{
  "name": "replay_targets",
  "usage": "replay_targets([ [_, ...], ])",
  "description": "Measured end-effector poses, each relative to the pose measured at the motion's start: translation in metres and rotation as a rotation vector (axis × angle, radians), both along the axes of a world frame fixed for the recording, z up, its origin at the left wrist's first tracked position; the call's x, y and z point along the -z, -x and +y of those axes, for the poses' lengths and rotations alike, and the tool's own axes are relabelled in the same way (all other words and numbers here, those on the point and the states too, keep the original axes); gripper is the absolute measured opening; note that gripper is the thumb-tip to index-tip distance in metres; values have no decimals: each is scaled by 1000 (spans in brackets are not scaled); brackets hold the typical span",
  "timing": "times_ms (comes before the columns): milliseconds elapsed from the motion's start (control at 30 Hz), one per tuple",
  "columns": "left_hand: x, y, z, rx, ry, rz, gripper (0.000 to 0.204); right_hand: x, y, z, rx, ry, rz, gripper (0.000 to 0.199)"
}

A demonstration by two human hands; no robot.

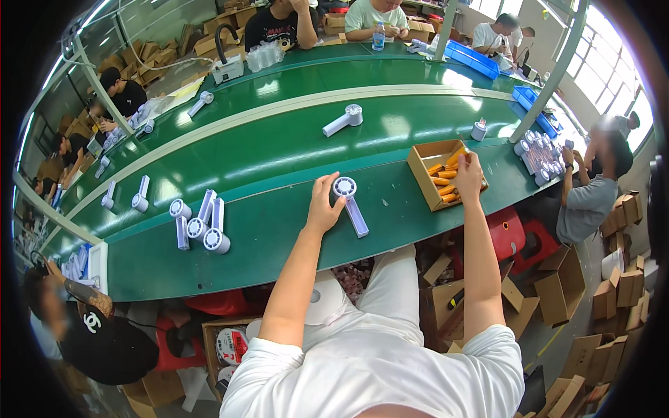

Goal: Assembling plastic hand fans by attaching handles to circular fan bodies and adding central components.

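On the green bench in front of me lies a pale lavender handheld fan [359,217], its round head away from me and its open, hollow handle toward me. My left hand [323,207] curls around the left side of the fan's head, thumb and fingers closed against it. To the right stands an open cardboard box [423,182] holding several orange cylindrical batteries [443,182]. My right hand [469,178] reaches over its right side with fingers pinched on an orange battery [457,155]; part of that battery is hidden by the hand.
Several similar fans [197,228] lie to the left on the bench. Another fan [346,119] rests on the green belt beyond. A small lavender part [479,130] stands behind the box. Co-workers sit around the line; one at right [592,188] handles parts beside a cluster of fan heads [541,155].
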State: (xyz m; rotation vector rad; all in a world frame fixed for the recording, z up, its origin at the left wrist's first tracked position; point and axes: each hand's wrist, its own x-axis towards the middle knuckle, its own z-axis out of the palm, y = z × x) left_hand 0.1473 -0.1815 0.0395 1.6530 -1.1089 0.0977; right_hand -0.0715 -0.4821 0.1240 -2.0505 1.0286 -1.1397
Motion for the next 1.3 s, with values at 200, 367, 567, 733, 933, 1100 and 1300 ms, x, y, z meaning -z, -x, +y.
replay_targets([
  [200, -38, 48, 13, -148, 271, -206, 25, -30, 7, 56, -478, -743, -760, 29],
  [367, -32, 143, 83, 488, 189, -239, 24, -29, 30, 105, -497, -1153, -525, 35],
  [567, 60, 167, 170, 25, -525, -136, 46, 2, 44, 149, -598, -1114, -422, 37],
  [733, 51, 177, 190, -18, -1056, -62, 81, 3, 33, 177, -761, -1051, -445, 50],
  [933, 55, 177, 174, -163, -1150, -37, 86, -4, 27, 196, -876, -909, -522, 61],
  [1100, 12, 163, 182, 232, -970, 18, 92, -2, 46, 198, -795, -937, -591, 48],
  [1300, -65, 142, 168, 716, -177, 731, 108, -4, 57, 213, -738, -932, -480, 12],
])
